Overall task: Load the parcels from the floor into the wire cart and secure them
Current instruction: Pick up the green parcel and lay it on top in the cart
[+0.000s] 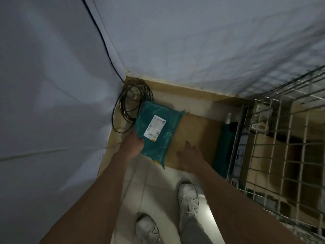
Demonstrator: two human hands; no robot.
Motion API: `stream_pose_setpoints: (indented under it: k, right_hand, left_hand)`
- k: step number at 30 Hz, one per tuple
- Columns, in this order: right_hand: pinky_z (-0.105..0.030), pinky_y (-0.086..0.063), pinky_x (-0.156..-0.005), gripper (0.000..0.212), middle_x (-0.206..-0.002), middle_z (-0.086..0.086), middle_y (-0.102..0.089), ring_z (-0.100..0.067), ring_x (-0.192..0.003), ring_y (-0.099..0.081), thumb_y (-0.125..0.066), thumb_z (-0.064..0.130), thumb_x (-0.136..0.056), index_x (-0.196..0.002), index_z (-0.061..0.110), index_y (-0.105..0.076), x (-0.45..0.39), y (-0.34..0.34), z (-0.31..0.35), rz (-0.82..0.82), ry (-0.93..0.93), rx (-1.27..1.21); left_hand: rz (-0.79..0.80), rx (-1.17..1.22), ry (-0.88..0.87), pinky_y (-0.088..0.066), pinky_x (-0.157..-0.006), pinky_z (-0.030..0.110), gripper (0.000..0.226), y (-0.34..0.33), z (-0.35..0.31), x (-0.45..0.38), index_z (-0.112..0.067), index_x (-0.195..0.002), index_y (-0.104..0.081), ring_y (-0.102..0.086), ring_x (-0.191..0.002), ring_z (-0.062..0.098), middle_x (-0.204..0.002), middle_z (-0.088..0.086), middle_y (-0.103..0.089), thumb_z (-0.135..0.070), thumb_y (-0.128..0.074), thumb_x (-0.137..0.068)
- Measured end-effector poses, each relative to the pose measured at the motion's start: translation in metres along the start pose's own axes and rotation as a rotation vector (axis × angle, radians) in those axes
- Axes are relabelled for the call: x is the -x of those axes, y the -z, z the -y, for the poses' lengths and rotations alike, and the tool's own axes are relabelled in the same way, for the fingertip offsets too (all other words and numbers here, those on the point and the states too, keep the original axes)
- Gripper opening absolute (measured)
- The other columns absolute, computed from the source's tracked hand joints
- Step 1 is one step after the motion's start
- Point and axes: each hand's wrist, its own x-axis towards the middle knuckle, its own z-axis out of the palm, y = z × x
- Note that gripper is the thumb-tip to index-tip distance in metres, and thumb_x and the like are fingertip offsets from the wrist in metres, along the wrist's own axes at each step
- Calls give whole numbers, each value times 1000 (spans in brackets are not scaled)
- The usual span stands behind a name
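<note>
A teal plastic parcel (156, 131) with a white label lies on top of a flat brown cardboard box (198, 134) on the floor in the room's corner. My left hand (133, 145) grips the parcel's near left edge. My right hand (189, 155) rests with spread fingers on the cardboard box, just right of the parcel. A second teal parcel (223, 148) stands on edge between the box and the wire cart (274, 141) at the right. Brown boxes show through the cart's mesh.
A coil of black cable (130, 103) lies in the corner behind the parcel, its lead running up the wall. White walls close the left and the back. My two white shoes (187, 198) stand on pale floor tiles.
</note>
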Motion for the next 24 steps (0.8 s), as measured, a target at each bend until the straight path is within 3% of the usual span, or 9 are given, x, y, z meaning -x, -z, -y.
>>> stream_pose_setpoints:
  k: [3,8,11,14,16,19,21,24]
  right_hand:
    - [-35,-27,-114,70,-161,-15,-21,-32,-145,-27,-38,41,-104,-157,9,-7,-55,-11,8,2,4,-225]
    - [-38,-42,-106,85,-145,-12,-45,-30,-128,-49,-61,46,-93,-152,4,-17,-145,-40,25,4,-53,-703]
    - [-42,-45,-107,91,-144,-9,-49,-28,-124,-54,-70,49,-86,-151,6,-25,-184,-58,32,35,-42,-865]
    - [-36,-50,-95,88,-140,-6,-55,-24,-121,-58,-75,49,-82,-148,9,-32,-202,-66,34,64,-45,-991]
    - [-32,-44,-87,89,-142,-4,-52,-24,-125,-54,-74,49,-83,-149,10,-30,-210,-70,32,76,-59,-1019]
    - [-33,-42,-90,99,-143,0,-51,-23,-126,-54,-81,54,-73,-148,14,-30,-215,-79,28,93,-65,-1086]
    - [-33,-50,-91,100,-136,2,-58,-21,-116,-61,-87,53,-65,-143,16,-38,-215,-84,25,114,-57,-1159]
    - [-25,-56,-62,73,-118,0,-69,-14,-93,-68,-89,43,-68,-127,17,-56,-197,-80,19,146,-27,-1205]
  left_hand:
    - [-25,58,47,-47,-98,39,42,-24,-4,-58,-11,-139,-50,-56,-120,34,-134,13,-57,-24,-45,-99]
    - [-105,217,76,-51,-93,40,41,-50,11,-129,-15,-134,-56,-61,-114,34,-126,12,-64,-22,-51,-94]
    - [-204,357,186,-50,-99,42,45,-57,33,-155,-7,-136,-54,-60,-117,33,-133,14,-60,-26,-57,-95]
    - [-150,419,252,-48,-103,43,51,-66,54,-167,-12,-140,-52,-59,-118,32,-136,11,-59,-39,-52,-96]
    - [-115,438,252,-47,-104,43,54,-73,62,-171,-15,-142,-49,-57,-120,30,-138,8,-57,-44,-50,-96]
    - [-123,561,263,-49,-101,44,57,-79,66,-177,-19,-141,-50,-60,-113,29,-133,7,-60,-48,-54,-92]
    - [-121,640,303,-51,-98,47,68,-79,65,-177,-20,-140,-48,-61,-109,30,-129,8,-61,-56,-57,-83]
    - [-88,699,330,-53,-95,47,61,-76,59,-162,-21,-135,-49,-63,-105,28,-122,4,-63,-55,-55,-85]
